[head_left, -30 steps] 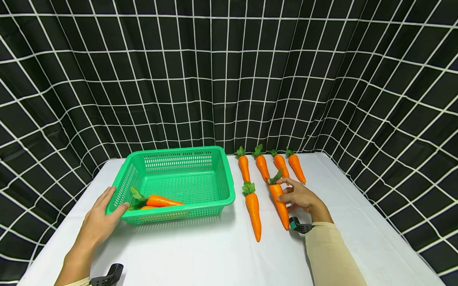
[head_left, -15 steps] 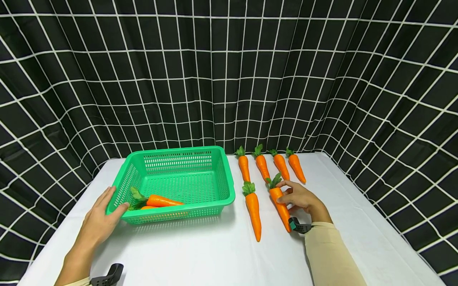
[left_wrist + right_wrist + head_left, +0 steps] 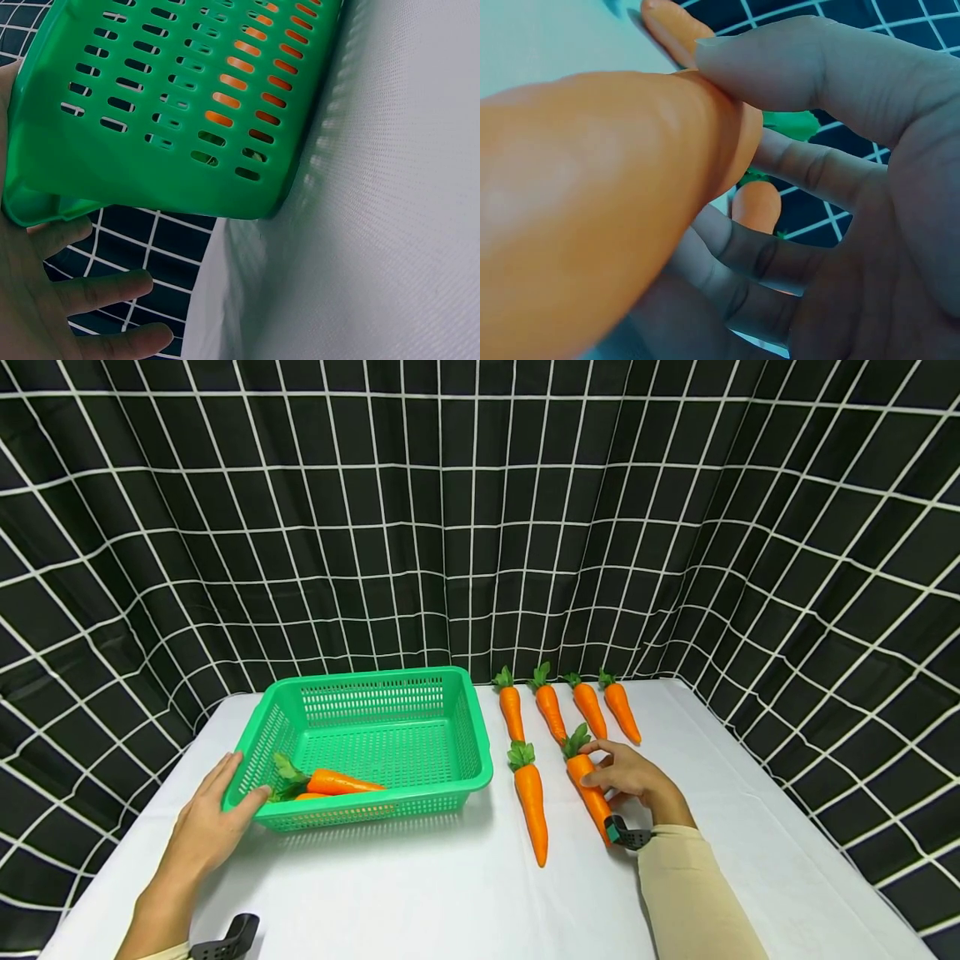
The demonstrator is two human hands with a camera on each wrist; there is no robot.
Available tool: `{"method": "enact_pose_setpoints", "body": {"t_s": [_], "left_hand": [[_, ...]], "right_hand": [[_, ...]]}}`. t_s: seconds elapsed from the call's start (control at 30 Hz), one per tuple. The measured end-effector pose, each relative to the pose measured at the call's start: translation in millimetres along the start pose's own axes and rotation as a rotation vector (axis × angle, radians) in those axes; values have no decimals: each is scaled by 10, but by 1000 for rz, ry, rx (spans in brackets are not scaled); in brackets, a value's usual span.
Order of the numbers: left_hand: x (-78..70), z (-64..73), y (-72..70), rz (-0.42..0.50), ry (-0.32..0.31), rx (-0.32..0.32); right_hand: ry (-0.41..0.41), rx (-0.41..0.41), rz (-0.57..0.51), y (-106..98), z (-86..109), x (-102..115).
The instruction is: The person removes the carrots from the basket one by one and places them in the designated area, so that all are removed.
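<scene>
In the head view my right hand (image 3: 630,778) pinches a carrot (image 3: 587,783) near its leafy top, thumb on one side and fingers on the other. Its tip is partly behind the wrist strap. Up close in the right wrist view, the thumb presses that carrot (image 3: 592,195). Beside it on the left lies another carrot (image 3: 531,806). My left hand (image 3: 201,822) rests at the near-left corner of a green plastic basket (image 3: 475,727), the thumb by its rim. The left wrist view shows those fingers (image 3: 105,291) straight and spread past the basket's corner.
Two carrots, one atop view (image 3: 341,781) and one mostly hidden, lie at the basket's near-left. A back row holds several carrots, including the rightmost carrot (image 3: 621,712). White cloth (image 3: 420,893) covers the table; black gridded curtains (image 3: 480,527) enclose the back and sides.
The carrot in my right hand has shifted slightly toward me, its leaves sliding down from the back row. My left hand and the basket have stayed still.
</scene>
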State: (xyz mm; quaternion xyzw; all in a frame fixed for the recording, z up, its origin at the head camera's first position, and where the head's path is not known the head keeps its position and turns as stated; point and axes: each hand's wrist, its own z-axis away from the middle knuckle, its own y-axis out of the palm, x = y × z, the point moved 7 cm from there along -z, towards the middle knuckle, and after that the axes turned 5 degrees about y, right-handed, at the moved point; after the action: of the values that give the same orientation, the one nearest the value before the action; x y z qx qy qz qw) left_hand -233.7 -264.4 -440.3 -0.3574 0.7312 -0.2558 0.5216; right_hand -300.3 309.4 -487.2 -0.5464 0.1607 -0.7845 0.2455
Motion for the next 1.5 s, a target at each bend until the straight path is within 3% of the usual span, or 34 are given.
{"method": "enact_pose_setpoints", "body": {"t_s": [0.83,1.5], "left_hand": [[-9,7,-6,-5,-14,3],[-25,4,-11,1,-17,13]], "right_hand": [[24,-14,0,-24,11,20],[-119,-7,-78,-269,260,189]]}}
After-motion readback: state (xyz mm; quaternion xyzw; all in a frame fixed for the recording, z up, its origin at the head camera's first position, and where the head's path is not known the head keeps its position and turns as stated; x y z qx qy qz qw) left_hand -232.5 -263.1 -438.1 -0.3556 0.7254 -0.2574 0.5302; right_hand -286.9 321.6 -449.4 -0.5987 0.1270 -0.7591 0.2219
